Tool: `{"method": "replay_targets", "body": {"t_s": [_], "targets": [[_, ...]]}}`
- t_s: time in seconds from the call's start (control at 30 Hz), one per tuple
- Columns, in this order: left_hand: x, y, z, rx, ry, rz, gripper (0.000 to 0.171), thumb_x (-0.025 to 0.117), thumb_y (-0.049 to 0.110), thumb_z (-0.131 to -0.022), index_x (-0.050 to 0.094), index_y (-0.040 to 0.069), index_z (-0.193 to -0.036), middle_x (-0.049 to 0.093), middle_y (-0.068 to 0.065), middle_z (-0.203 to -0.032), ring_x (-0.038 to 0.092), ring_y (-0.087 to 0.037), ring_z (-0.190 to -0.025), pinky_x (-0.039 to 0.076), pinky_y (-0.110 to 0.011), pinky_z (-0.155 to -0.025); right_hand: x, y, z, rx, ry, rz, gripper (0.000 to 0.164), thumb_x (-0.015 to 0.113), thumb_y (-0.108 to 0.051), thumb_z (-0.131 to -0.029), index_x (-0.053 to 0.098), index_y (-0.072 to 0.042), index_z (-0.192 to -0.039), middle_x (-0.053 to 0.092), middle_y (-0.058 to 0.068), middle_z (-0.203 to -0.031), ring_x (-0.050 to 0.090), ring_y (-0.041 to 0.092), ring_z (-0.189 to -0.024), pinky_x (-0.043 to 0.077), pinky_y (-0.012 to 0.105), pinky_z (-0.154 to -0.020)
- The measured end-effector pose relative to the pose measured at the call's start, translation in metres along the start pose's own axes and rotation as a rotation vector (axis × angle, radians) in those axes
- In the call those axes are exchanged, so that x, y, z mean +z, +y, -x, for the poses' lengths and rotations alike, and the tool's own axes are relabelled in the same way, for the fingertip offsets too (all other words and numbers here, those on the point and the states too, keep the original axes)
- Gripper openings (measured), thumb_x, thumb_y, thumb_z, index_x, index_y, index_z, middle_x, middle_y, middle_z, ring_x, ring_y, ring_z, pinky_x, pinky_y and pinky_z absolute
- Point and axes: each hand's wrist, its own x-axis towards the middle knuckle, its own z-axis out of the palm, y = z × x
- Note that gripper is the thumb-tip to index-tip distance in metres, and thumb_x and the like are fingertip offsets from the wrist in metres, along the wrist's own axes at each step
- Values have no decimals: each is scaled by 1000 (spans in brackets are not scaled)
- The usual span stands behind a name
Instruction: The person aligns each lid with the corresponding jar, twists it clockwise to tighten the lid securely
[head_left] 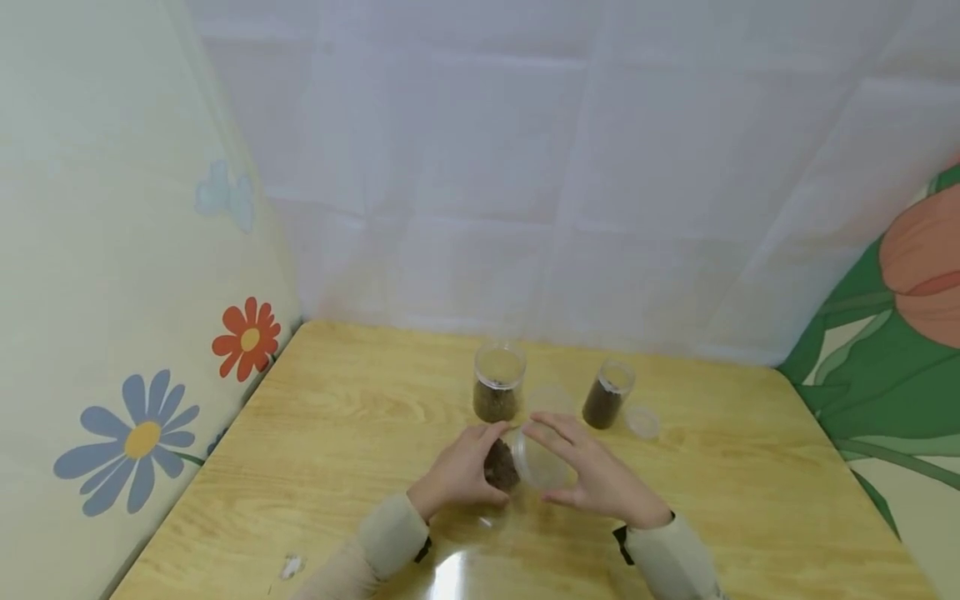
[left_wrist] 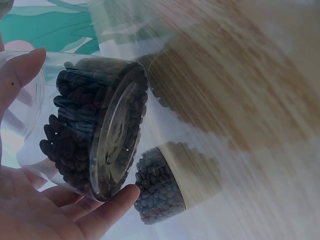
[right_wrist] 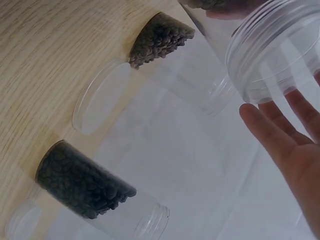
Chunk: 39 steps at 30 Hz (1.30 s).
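A clear plastic jar [left_wrist: 80,125] partly filled with dark coffee beans is tipped on its side, its base toward the left in the head view. My left hand [head_left: 463,467] grips it round the body, thumb on one side and fingers on the other. At the jar's mouth, facing right, a clear round lid [head_left: 546,465] shows. My right hand [head_left: 592,475] holds this lid by its edge, fingers and thumb spread round it. Close up in the right wrist view, fingertips [right_wrist: 250,112] touch the clear rim [right_wrist: 245,80]. Whether the lid is seated cannot be told.
Behind the hands stand a wide open jar [head_left: 498,392] with beans and a narrower open jar [head_left: 606,400], also holding beans. A large lid [right_wrist: 102,97] lies between them, and a small lid [head_left: 642,422] right of the narrow jar. A white scrap [head_left: 292,567] lies front left.
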Motion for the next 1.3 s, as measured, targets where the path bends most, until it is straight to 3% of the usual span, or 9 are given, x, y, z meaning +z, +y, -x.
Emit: {"method": "replay_targets", "body": {"t_s": [0.23, 0.53, 0.87, 1.07, 1.3], "targets": [[3, 0, 2, -15, -10, -10, 94, 83, 33, -62, 33, 11, -138, 44, -15, -131, 45, -30, -115, 44, -49, -85, 3, -2, 2, 43, -4, -6, 87, 84, -26, -59, 43, -7, -134, 40, 12, -135, 41, 31, -119, 43, 49, -88], [4, 0, 3, 7, 2, -29, 94, 83, 34, -61, 34, 9, -137, 46, -16, -128, 46, -31, -113, 45, -48, -85, 1, -8, 2, 202, -63, -12, 83, 77, -38, -68, 40, -12, -137, 43, 12, -134, 42, 32, -119, 42, 49, -89], [2, 1, 2, 9, 8, -41, 92, 83, 34, -60, 35, 12, -136, 48, -14, -126, 48, -28, -110, 46, -45, -83, 0, -13, -1, 300, -73, -19, 82, 77, -39, -68, 43, -6, -135, 47, 19, -129, 46, 36, -114, 43, 52, -87], [1, 1, 1, 4, 4, -32, 93, 84, 33, -60, 35, 11, -137, 47, -15, -127, 47, -29, -112, 46, -47, -84, 1, -11, 0, 283, -75, -7, 84, 76, -40, -69, 40, -6, -136, 45, 20, -130, 46, 37, -114, 44, 51, -86], [1, 0, 1, -8, -7, -18, 95, 84, 33, -61, 33, 11, -138, 45, -15, -129, 46, -30, -114, 45, -48, -85, 2, -6, 3, 121, -28, 12, 95, 82, -36, -59, 38, -10, -138, 38, 20, -137, 41, 36, -119, 44, 49, -86]]}}
